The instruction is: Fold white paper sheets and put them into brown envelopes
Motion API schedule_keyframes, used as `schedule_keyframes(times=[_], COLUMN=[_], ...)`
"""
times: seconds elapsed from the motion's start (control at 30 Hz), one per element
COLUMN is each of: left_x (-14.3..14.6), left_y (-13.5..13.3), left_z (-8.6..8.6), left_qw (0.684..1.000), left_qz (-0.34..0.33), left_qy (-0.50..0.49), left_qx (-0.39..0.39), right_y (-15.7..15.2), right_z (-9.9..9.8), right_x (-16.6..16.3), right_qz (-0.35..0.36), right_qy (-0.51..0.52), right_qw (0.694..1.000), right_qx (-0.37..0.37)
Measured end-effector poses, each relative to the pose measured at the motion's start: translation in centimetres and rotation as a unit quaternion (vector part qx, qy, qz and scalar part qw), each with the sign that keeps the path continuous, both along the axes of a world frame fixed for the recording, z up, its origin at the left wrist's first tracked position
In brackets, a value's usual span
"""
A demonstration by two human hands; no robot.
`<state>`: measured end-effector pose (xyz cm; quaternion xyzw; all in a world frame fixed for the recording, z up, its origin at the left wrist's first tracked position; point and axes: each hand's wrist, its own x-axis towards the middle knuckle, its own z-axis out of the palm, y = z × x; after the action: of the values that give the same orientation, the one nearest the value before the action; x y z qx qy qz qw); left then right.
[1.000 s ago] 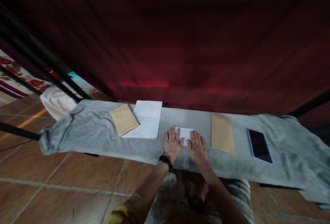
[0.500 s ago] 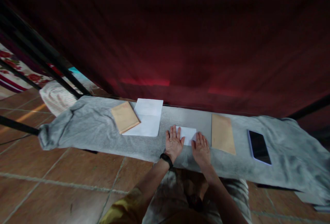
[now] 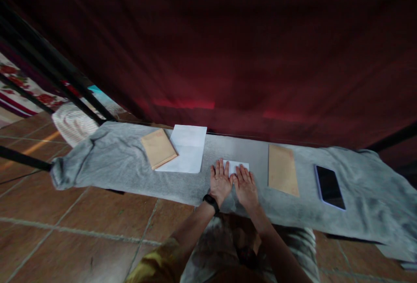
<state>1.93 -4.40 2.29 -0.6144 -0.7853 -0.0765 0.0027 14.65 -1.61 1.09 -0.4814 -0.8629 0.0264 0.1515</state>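
A small folded white sheet of paper point(image 3: 235, 164) lies on the grey cloth point(image 3: 133, 183), partly covered by both hands. My left hand point(image 3: 220, 182), a dark band at its wrist, rests flat on the paper's left part with fingers stretched out. Flat across its middle and right lies my right hand point(image 3: 246, 186), the thumbs close together. To the right is a brown envelope point(image 3: 282, 170). On the left, larger white sheets point(image 3: 187, 148) with a crease lie partly under a stack of brown envelopes point(image 3: 159, 148).
A phone or tablet point(image 3: 329, 186) with a dark screen lies at the right of the cloth. Behind the bench hangs a dark red curtain point(image 3: 208, 66). Black metal bars point(image 3: 24, 159) stand at the left, and tiled floor point(image 3: 107, 218) shows below.
My right hand has slid left across the folded paper, from its right edge to beside my left hand, covering more of it. My left hand stays in place.
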Motion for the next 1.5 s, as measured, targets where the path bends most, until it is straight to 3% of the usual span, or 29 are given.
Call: schedule_keyframes(times=[0.3,0.7,0.93,1.07,1.3,1.5], left_x=[0.0,-0.7,2.8,3.4,0.9,0.5], left_y=[-0.4,-0.7,0.3,1.3,1.5,1.1], left_z=[0.5,0.8,1.2,1.3,0.5,0.2], left_qw=[0.999,0.997,0.988,0.981,0.993,0.998], left_qz=[0.026,0.015,-0.136,-0.182,-0.111,-0.043], left_qy=[-0.003,0.008,-0.037,-0.057,-0.017,0.006], left_qx=[0.046,0.074,0.060,0.022,0.029,0.051], right_y=[-0.2,-0.6,-0.8,-0.7,-0.5,-0.4], right_z=[-0.8,-0.8,-0.4,-0.4,-0.9,-0.8], right_x=[1.0,1.6,1.5,1.5,1.3,1.3], right_qz=[-0.060,-0.077,-0.068,-0.057,-0.083,-0.080], right_qy=[-0.001,0.015,0.006,0.000,0.045,0.059], right_qw=[0.998,0.996,0.997,0.998,0.995,0.994], right_qx=[0.029,0.052,0.028,0.018,0.039,0.054])
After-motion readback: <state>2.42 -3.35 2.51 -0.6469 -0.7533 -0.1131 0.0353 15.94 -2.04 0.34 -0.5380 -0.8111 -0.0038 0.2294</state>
